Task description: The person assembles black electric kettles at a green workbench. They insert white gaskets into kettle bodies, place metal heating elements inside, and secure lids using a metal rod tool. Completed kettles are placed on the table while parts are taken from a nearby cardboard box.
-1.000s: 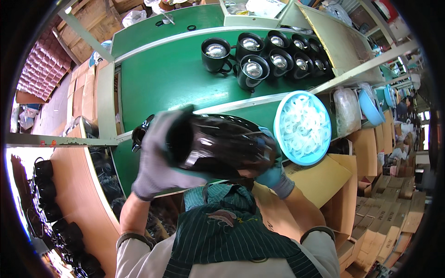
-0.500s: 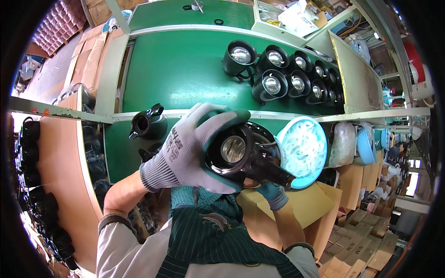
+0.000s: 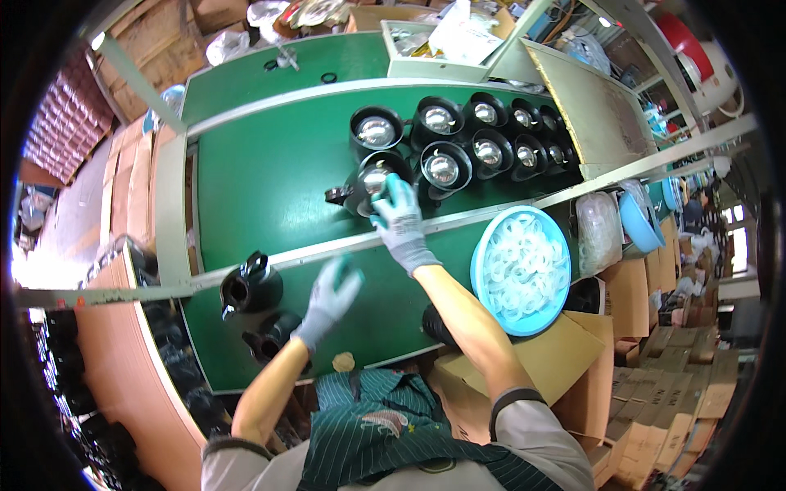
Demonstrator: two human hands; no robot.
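Note:
My right hand, in a grey glove with green fingertips, grips the near right rim of a black jug. That jug stands upright on the green bench with its handle to the left and shiny metal inside. Over the nearer green strip, my left hand is gloved the same way, somewhat blurred, fingers apart and holding nothing. To its left are two more black jugs, one upright and one closer to me, partly behind the left hand and wrist.
Several black jugs stand in rows at the right of the green bench. A blue basin of translucent rings sits at right, above an open cardboard box. A pale metal rail crosses between the two green surfaces.
The jug held before me in both hands now stands on the bench beside the rows. My left hand has let go and drawn back; my right hand has reached forward.

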